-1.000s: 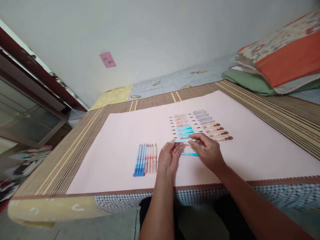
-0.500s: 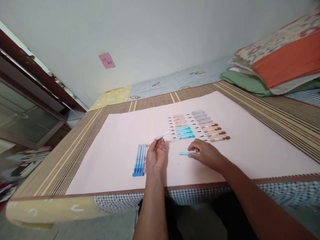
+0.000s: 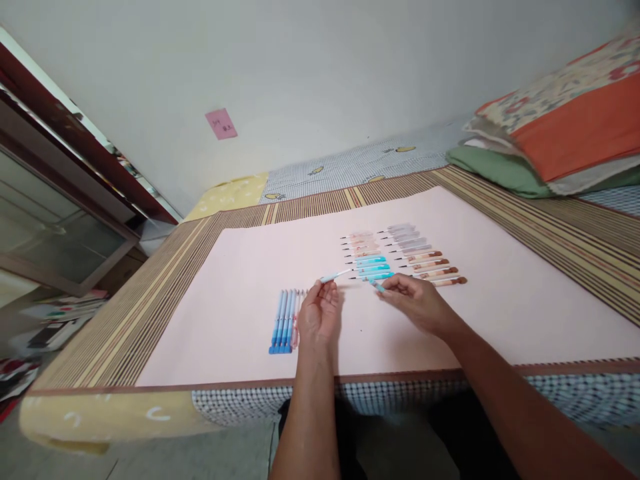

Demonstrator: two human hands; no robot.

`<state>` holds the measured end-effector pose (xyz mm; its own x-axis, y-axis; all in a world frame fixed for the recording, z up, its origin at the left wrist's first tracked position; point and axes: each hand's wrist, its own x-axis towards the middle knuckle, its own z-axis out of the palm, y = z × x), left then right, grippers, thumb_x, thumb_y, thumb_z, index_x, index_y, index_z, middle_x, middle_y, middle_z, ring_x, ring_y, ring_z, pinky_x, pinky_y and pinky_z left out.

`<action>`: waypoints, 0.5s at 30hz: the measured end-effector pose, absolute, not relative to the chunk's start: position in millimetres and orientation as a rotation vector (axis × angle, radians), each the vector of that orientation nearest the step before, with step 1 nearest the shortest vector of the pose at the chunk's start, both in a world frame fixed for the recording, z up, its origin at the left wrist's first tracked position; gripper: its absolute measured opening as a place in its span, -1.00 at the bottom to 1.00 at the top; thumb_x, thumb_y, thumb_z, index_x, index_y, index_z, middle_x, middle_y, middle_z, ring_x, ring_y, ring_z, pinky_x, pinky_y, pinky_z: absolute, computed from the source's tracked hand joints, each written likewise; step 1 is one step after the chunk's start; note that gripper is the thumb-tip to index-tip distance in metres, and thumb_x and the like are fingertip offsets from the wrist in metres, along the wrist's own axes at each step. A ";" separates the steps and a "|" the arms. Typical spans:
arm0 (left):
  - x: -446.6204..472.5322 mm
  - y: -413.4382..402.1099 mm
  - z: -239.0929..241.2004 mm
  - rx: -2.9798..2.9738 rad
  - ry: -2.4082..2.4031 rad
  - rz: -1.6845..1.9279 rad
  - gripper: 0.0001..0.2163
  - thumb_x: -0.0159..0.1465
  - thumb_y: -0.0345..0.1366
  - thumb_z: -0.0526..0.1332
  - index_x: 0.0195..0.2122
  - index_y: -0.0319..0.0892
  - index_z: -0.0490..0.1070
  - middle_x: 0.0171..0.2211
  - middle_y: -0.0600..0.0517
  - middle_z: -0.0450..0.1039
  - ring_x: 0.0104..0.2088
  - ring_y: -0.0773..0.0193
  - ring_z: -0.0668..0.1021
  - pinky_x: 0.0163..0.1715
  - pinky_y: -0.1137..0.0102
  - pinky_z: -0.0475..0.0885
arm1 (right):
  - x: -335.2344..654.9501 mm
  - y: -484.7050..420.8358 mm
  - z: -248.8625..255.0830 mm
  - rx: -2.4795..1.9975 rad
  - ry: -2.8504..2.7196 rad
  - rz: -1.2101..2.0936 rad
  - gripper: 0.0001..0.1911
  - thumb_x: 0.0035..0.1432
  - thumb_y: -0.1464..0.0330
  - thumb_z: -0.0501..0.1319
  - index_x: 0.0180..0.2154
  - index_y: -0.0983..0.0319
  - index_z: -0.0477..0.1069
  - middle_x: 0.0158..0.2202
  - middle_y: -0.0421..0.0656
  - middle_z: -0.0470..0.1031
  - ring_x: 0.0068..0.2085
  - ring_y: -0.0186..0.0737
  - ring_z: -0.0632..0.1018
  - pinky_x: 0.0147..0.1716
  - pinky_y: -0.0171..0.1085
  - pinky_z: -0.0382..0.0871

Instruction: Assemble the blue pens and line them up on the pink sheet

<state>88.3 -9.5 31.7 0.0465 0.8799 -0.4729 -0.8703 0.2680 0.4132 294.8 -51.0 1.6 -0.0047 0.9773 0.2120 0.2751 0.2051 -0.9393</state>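
My left hand (image 3: 320, 315) pinches a thin white and blue pen refill (image 3: 334, 275), its tip pointing up and to the right. My right hand (image 3: 419, 302) is closed on a teal pen cap (image 3: 377, 285), held just off the pink sheet (image 3: 240, 287) and close to the refill's tip. Beyond my hands lie two columns of uncapped pens (image 3: 400, 257), pink, teal, grey and brown. A row of capped blue and pink pens (image 3: 286, 320) lies just left of my left hand.
The pink sheet lies on a striped woven mat (image 3: 575, 233) over a bed. Folded quilts and a pillow (image 3: 560, 133) are stacked at the far right. A pink note (image 3: 221, 124) is stuck on the wall. A dark wooden cabinet (image 3: 60, 180) stands to the left.
My hands pulled apart, the left keeping the refill. My right hand reached down to the teal cap on the sheet, picked it up, and brought it toward the refill.
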 end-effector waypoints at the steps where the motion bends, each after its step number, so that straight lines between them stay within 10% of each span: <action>1: 88.3 -9.6 31.8 0.016 0.736 1.337 -0.82 0.34 -0.52 0.13 -0.39 -0.32 0.45 -0.47 -0.06 0.51 -0.45 0.39 0.56 -0.39 0.56 0.50 | 295.7 -51.0 1.6 -1.272 -1.482 0.876 -0.74 0.19 0.14 0.26 -0.28 0.21 0.47 -0.35 -0.17 0.53 -0.30 -0.18 0.50 -0.30 -0.24 0.35; 15: 86.9 -9.5 32.3 0.021 0.691 1.340 -0.78 0.36 -0.45 0.11 -0.44 -0.28 0.41 -0.48 -0.06 0.49 -0.46 0.35 0.54 -0.46 0.52 0.42 | 267.6 -55.2 5.7 -1.472 -1.732 0.611 -0.84 0.24 0.38 0.02 -0.23 0.16 0.36 -0.36 -0.18 0.52 -0.35 -0.16 0.48 -0.33 -0.24 0.28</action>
<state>86.9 -9.5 32.3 0.0627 0.8930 -0.4456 -0.8811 0.2593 0.3955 267.6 -55.2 5.7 -0.0383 0.9689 0.2446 0.6011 0.2178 -0.7689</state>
